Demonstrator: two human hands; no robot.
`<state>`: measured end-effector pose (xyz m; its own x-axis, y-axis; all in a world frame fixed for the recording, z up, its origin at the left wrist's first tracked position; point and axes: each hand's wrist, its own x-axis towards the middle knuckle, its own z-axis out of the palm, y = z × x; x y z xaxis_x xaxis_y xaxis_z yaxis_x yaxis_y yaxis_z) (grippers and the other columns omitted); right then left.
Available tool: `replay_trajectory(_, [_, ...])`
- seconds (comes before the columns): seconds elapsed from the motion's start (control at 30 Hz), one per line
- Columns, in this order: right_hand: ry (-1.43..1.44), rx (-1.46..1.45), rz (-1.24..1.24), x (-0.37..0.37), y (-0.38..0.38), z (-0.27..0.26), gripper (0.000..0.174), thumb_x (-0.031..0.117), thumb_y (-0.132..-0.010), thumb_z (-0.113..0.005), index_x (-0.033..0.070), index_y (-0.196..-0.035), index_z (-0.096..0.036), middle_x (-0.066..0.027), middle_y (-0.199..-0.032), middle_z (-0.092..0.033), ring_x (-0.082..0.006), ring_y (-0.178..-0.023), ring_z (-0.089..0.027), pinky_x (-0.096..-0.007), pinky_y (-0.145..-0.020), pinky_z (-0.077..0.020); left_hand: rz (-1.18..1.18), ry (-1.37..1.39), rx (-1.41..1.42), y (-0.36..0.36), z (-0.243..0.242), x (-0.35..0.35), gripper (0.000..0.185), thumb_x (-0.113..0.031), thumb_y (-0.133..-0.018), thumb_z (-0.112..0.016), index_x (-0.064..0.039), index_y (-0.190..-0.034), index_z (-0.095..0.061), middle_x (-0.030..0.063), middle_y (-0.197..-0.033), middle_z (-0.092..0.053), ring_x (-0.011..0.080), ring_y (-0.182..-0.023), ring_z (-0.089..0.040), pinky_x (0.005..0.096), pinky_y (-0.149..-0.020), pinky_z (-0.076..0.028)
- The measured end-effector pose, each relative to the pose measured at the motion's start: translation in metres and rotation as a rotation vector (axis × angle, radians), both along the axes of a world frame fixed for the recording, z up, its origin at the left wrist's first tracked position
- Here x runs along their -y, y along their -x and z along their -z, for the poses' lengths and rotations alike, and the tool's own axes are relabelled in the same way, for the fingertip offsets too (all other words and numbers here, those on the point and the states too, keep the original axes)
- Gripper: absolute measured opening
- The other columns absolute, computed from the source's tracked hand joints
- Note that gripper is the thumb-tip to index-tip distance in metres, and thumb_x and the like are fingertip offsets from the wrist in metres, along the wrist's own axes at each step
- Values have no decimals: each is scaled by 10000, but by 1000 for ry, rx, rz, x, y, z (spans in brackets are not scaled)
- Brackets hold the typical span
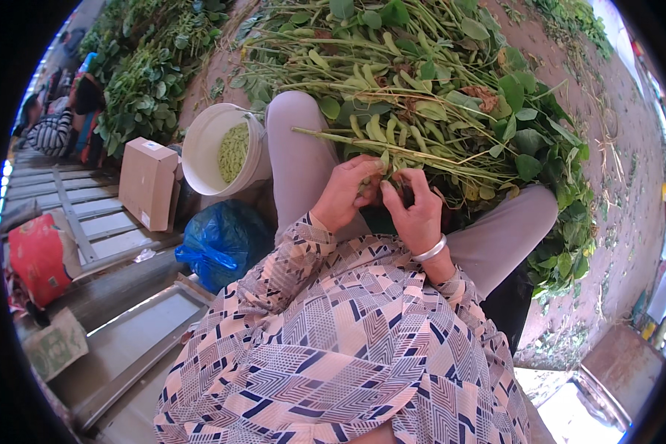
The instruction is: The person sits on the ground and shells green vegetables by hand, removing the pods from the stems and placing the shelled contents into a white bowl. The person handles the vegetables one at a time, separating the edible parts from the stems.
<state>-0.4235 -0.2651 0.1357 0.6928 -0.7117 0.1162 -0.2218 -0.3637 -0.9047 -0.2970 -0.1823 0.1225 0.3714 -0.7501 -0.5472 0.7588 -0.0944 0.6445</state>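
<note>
My left hand [338,194] and my right hand [417,210] meet over my lap, fingertips nearly touching. Between them they pinch a green soybean pod [385,160], partly covered by the fingers. A metal bangle [430,249] circles my right wrist. Just beyond the hands, cut soybean plants [416,94] lie heaped across my lap and the ground, their stems thick with pods. To the left of my knee leans a white plastic bucket [200,147], with shelled green soybeans [234,154] in it.
Beside my left thigh sits a knotted blue plastic bag [222,244]. Behind it stands a cardboard box [148,183], near a red sack [40,258]. More leafy plants [150,83] are piled at the upper left. Another person's striped sleeve [50,133] shows at the far left.
</note>
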Motion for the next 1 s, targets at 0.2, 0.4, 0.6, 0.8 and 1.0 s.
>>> replay_trajectory(0.2, [134,-143,-30,5,-9,8,260,252,-873,-646,103,-1058,-542,-140,-707,-642,-351,-643,-636,-418,-547,-485,56,-22,72,-5,3,3,177,-218,-924,-583,-45,-907,-614,-17,-707,-538,45,-511,-440,190,-423,-281])
replay_trajectory(0.4, [203,-128,-55,12,-13,12,199,250,-895,-616,84,-973,-539,-162,-716,-638,-363,-656,-631,-444,-549,-478,48,10,56,-8,8,2,215,-262,-933,-586,-78,-821,-579,-23,-705,-536,48,-527,-442,185,-438,-286])
replay_trajectory(0.6, [177,-150,-60,13,-15,15,195,248,-894,-607,76,-957,-539,-183,-702,-625,-376,-650,-623,-453,-556,-479,46,12,14,-8,8,3,188,-243,-934,-595,-65,-873,-599,-36,-686,-507,45,-524,-418,193,-437,-267])
replay_trajectory(0.8, [-52,-194,-79,10,-10,14,217,282,-931,-526,79,-1008,-515,-238,-729,-618,-444,-693,-599,-511,-600,-463,31,41,-43,-6,8,8,98,-147,-903,-622,-52,-927,-621,-51,-633,-459,46,-500,-386,203,-431,-250])
replay_trajectory(1.0, [-246,-277,-149,7,-5,8,237,296,-968,-427,85,-1057,-489,-278,-817,-610,-496,-786,-571,-552,-666,-439,2,52,-80,-6,20,7,75,-111,-881,-638,-50,-920,-620,-47,-601,-442,53,-464,-364,203,-423,-242])
